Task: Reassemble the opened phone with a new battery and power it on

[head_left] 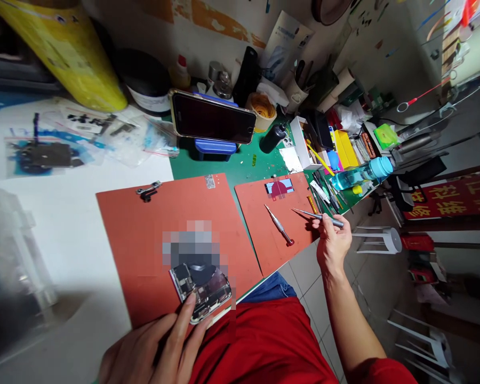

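An opened phone (pixel 212 290) with its inner parts showing lies near the front edge of the left red mat (pixel 144 240); pixelation hides its upper part. My left hand (pixel 160 341) rests against the phone's lower left side, index fingertip on the inner parts, fingers apart. Over the right edge of the second red mat (pixel 248 213), my right hand (pixel 333 240) pinches a thin dark pointed tool (pixel 308 214), its tip pointing left. A silver screwdriver (pixel 279 225) with a red end lies on that mat, below a small phone-shaped item (pixel 279 188).
A phone (pixel 214 118) leans on a blue stand (pixel 215 149) at the back. Small metal parts (pixel 147 191) lie on the left mat. A black bottle (pixel 272 138), a blue water bottle (pixel 362 173) and several tools (pixel 328 192) stand or lie at the right.
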Available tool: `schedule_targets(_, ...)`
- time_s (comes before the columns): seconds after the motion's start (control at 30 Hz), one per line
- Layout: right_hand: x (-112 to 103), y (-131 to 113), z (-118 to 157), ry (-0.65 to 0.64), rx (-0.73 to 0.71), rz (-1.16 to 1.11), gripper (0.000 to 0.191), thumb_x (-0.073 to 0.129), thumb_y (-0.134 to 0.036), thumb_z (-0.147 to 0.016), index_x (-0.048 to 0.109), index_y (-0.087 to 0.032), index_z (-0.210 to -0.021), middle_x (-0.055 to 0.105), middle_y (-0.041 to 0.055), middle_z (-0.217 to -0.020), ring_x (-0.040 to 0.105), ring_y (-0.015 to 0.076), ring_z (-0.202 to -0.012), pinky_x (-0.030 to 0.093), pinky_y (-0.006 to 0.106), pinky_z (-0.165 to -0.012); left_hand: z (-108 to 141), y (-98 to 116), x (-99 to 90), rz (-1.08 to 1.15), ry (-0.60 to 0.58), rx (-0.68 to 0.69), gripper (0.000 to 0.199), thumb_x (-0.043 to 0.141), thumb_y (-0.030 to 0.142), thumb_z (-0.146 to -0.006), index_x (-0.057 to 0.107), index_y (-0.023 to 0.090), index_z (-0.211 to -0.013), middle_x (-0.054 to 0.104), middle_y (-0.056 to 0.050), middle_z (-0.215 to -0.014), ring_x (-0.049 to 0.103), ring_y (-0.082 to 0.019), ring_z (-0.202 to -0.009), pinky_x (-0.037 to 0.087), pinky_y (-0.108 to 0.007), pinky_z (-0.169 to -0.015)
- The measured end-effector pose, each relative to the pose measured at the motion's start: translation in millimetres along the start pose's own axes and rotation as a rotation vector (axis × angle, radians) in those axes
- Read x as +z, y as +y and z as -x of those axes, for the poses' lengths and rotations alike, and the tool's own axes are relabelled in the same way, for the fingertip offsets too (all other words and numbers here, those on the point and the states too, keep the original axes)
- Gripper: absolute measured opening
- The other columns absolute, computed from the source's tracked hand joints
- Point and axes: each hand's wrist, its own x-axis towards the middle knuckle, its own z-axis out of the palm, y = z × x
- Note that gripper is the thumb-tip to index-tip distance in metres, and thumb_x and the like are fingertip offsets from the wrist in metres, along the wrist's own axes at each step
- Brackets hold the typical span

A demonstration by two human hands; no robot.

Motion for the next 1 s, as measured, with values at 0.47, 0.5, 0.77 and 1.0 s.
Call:
schedule_targets(0.47, 38.9, -69.4, 116.9, -0.527, 0.272, -0.06, 0.037, 0.089, -0.032, -0.086, 0.06, -0.023, -0.108, 0.078, -0.0014, -0.077, 0.071, 0.0164, -0.049, 0.06, 0.03, -0.05, -20.1, 28.0, -15.6, 0.293, 0.033, -0.455, 0.029, 0.07, 0.007, -0.1, 0.069, 0.018, -0.127, 0.077, -0.005, -0.104, 0.072, -0.017, -0.094, 0.055, -0.03, -0.094)
schedule_targets(0.5, 41.8, -68.0, 123.4, -0.556, 0.305, -0.054, 0.037, 0.089, -0.032, -0.087, 0.06, -0.023, -0.108, 0.076, -0.0031, -0.073, 0.07, 0.0162, -0.049, 0.059, 0.029, -0.05, -19.5, 24.9, -17.9, 0.349, 0.025, -0.471, 0.027, 0.069, 0.008, -0.101, 0.07, 0.02, -0.125, 0.077, -0.004, -0.104, 0.072, -0.016, -0.093, 0.056, -0.027, -0.092)
schedule_targets(0.77, 56.2, -61.2, 139.2, -0.67, 0.415, -0.001, 0.034, 0.089, -0.037, -0.089, 0.06, -0.023, -0.102, 0.067, -0.0086, -0.057, 0.065, 0.0152, -0.041, 0.055, 0.025, -0.045, -17.4, 11.7, -20.9, 0.56, 0.031, -0.495, 0.019, 0.073, 0.012, -0.1, 0.074, 0.022, -0.116, 0.078, -0.003, -0.101, 0.075, -0.015, -0.092, 0.062, -0.027, -0.084)
schedule_targets(1.0, 60.3, -61.3, 144.6, -0.683, 0.448, 0.008, 0.036, 0.09, -0.039, -0.087, 0.061, -0.023, -0.099, 0.07, -0.0078, -0.061, 0.062, 0.0136, -0.038, 0.052, 0.024, -0.041, -15.3, 10.1, -19.5, 0.609, 0.033, -0.443, 0.019, 0.074, 0.008, -0.098, 0.072, 0.021, -0.112, 0.078, -0.002, -0.099, 0.074, -0.015, -0.091, 0.06, -0.028, -0.084)
